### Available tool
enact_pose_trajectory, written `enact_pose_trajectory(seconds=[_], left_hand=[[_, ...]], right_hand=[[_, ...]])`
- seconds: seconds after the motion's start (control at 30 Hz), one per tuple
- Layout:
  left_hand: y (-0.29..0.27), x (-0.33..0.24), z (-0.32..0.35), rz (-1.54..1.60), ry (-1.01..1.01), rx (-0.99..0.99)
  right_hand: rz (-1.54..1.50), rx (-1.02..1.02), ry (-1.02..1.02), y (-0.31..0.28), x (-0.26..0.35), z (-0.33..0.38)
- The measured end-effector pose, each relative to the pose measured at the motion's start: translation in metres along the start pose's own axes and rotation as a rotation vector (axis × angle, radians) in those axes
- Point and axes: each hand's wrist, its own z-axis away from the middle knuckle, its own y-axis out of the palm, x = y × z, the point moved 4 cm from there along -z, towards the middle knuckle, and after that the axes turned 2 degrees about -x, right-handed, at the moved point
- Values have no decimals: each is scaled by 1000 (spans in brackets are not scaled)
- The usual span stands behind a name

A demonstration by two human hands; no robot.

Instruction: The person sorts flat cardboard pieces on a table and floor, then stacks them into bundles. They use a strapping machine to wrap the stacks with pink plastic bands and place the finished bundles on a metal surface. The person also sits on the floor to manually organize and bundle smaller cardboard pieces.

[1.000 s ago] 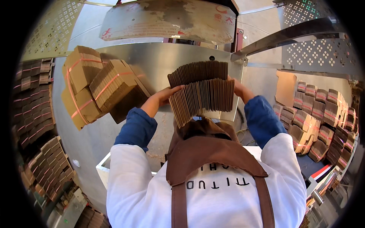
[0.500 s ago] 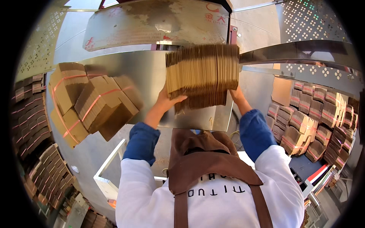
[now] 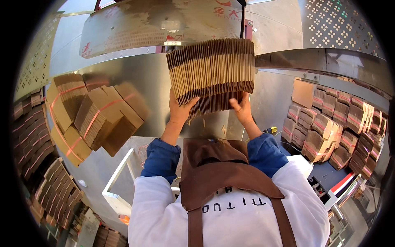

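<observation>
A thick stack of folded brown cardboard pieces stands on edge over the metal table, squeezed between my two hands. My left hand grips its left end, thumb laid over the near side. At the right end my right hand presses in, its thumb also on the near side and the other fingers partly hidden. Left of my left hand lie cardboard bundles tied with pink straps.
Behind the table rises a worn metal machine panel. A metal bar runs off to the right. Strapped cardboard stacks stand at the right, with more stacks at the left. A white frame stands near my left elbow.
The stack has shifted slightly left and away from me in the view. My right hand's thumb has come round onto the near side of the stack.
</observation>
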Motion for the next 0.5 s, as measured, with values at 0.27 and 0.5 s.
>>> enact_pose_trajectory(seconds=[0.27,0.5], left_hand=[[3,3,-4,-8,-42,-1],[-1,-23,-9,-82,127,-142]], right_hand=[[192,4,170,3,32,-3],[254,-45,192,9,26,-7]])
